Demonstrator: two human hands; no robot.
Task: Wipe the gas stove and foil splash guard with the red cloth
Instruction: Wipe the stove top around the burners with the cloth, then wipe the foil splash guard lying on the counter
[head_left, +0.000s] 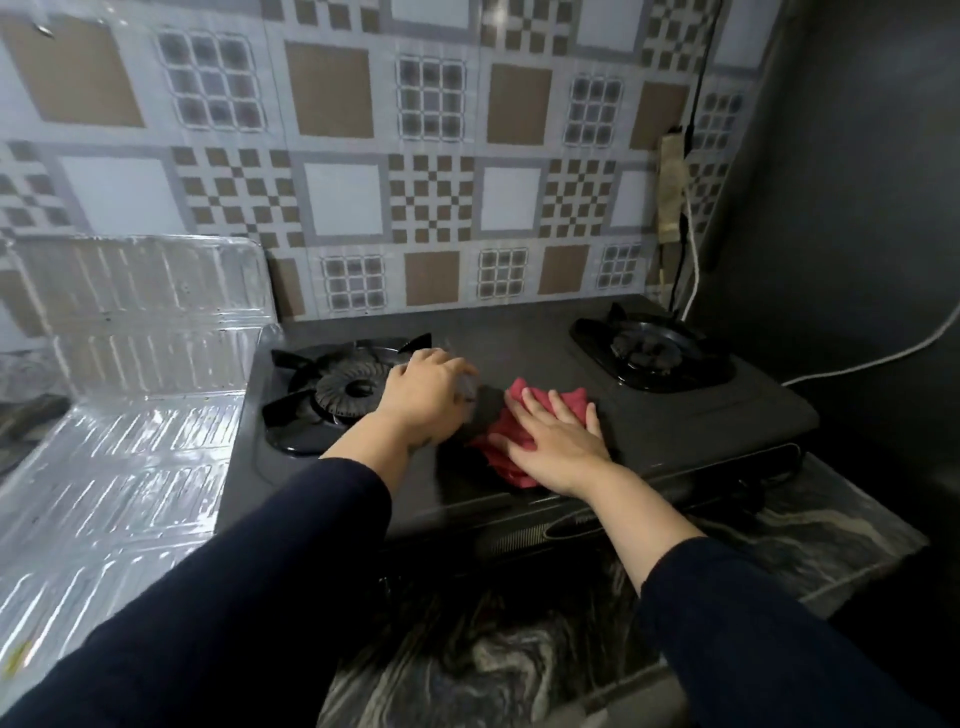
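The right hand (558, 441) presses flat on the red cloth (511, 447) mid gas stove (675, 415); its grip is open-palmed; the foil splash guard (130, 364) lies far left, nearer the curled left hand (423, 397), whose grip cannot be told

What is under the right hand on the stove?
The red cloth lies under the flat right hand, on the stove top. The cloth's middle is covered.

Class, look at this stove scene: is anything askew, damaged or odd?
Yes. The foil splash guard left of the stove has one panel lying flat on the counter rather than upright, and it shows dark specks. A taped-up socket hangs on the tiled wall.
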